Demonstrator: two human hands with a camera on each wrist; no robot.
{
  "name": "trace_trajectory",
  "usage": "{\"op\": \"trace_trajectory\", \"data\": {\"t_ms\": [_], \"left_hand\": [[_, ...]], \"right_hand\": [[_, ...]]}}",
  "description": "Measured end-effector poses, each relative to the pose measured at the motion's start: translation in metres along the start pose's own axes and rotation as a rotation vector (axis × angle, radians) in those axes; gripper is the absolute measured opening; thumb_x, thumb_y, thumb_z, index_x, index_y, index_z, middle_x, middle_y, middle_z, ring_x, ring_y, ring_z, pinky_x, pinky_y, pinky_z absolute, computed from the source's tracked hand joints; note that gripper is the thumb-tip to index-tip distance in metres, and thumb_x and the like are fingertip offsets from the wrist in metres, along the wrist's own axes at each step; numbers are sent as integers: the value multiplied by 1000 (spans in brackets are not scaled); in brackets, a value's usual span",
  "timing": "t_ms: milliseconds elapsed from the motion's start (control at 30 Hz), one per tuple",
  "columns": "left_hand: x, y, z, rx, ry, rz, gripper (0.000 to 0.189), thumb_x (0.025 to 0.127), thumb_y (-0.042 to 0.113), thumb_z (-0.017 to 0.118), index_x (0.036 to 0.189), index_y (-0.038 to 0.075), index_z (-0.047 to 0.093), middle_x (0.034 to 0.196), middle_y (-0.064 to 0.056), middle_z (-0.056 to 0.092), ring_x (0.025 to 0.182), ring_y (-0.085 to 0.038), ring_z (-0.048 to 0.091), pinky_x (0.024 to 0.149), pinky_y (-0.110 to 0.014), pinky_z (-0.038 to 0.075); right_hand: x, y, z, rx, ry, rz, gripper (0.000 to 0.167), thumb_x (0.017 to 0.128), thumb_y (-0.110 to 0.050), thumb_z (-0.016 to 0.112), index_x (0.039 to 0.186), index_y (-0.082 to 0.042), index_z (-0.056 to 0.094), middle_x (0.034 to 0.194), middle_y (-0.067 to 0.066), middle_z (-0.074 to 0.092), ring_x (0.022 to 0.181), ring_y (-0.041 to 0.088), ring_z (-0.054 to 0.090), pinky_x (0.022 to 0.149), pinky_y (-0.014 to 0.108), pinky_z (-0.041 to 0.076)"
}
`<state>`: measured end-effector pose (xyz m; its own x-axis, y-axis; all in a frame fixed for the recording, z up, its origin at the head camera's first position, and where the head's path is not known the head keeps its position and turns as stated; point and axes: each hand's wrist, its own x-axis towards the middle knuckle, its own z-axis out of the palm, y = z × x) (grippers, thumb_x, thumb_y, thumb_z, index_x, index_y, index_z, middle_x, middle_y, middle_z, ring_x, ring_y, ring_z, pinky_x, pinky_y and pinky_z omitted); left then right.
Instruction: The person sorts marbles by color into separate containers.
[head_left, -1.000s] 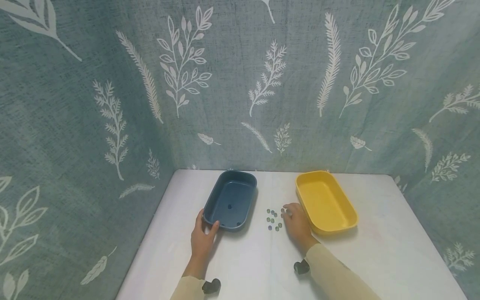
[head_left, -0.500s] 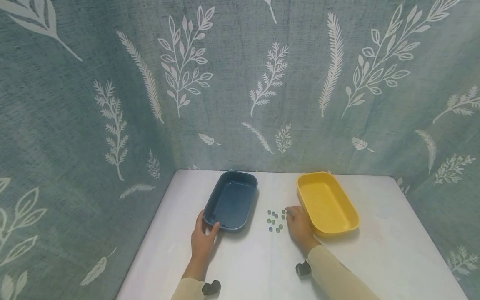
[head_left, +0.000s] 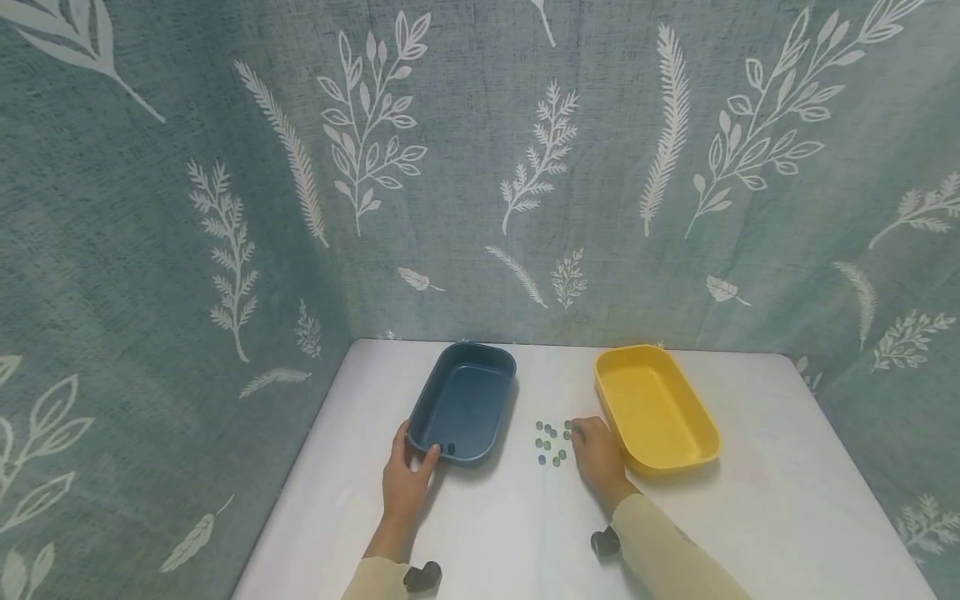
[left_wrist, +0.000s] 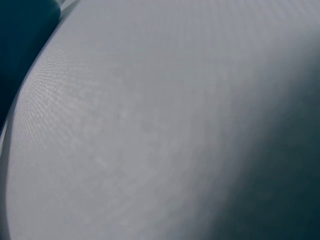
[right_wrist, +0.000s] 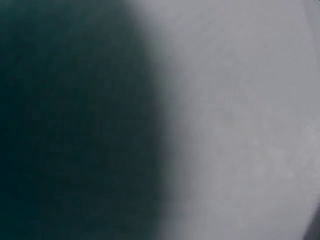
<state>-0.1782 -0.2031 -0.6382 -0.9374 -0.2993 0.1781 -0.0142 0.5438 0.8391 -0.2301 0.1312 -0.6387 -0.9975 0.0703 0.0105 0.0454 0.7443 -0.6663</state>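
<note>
In the head view my left hand (head_left: 406, 482) grips the near left corner of a dark blue rectangular tray (head_left: 468, 400), its thumb over the near rim. Small dark round pieces (head_left: 451, 448), like marbles, lie inside at the tray's near end. My right hand (head_left: 597, 457) is beside a loose group of small green and blue glass marbles (head_left: 547, 445) on the white table. Its fingers are bent down at the group's right edge; I cannot tell whether a marble is between them. Both wrist views show mostly white cloth and dark blur, without the hands.
A yellow rectangular tray (head_left: 656, 408) stands just right of my right hand. White cloth covers the table (head_left: 495, 533). A grey-green leaf-patterned curtain (head_left: 465, 192) hangs behind the table and along both sides.
The dark pieces in the blue tray have rolled about and now sit at its near end. My right fingers, earlier more spread, have drawn in by the marbles. My left hand keeps its grip.
</note>
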Motion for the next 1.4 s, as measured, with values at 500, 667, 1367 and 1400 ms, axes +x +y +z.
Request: {"op": "trace_trajectory", "data": {"t_ms": [500, 667, 1367, 1400], "left_hand": [[3, 1, 0, -15, -7, 13, 76, 91, 45, 66, 153, 22, 27, 156, -4, 33, 143, -26, 28, 115, -48, 22], [3, 3, 0, -5, -4, 12, 77, 91, 45, 66, 153, 23, 27, 155, -5, 33, 142, -27, 29, 115, -49, 22], [-1, 6, -3, 10, -27, 5, 77, 91, 45, 66, 153, 20, 26, 155, -8, 33, 142, -31, 29, 115, -50, 23], [-1, 6, -3, 4, -25, 7, 77, 91, 45, 66, 153, 20, 27, 155, -9, 33, 142, -32, 29, 114, -51, 23]], "right_hand": [[4, 7, 3, 34, -21, -5, 33, 102, -26, 50, 130, -10, 56, 120, 3, 58, 122, 25, 52, 107, 46, 38], [2, 0, -4, 70, -30, 5, 31, 103, -23, 48, 130, -10, 56, 125, 5, 58, 126, 26, 49, 109, 46, 36], [-13, -25, -16, 105, -86, -8, 29, 99, -23, 54, 125, -11, 60, 123, 4, 61, 121, 24, 54, 106, 46, 40], [-13, -26, -16, 111, -84, -15, 29, 99, -22, 54, 124, -11, 60, 123, 4, 61, 120, 24, 54, 105, 46, 40]]}}
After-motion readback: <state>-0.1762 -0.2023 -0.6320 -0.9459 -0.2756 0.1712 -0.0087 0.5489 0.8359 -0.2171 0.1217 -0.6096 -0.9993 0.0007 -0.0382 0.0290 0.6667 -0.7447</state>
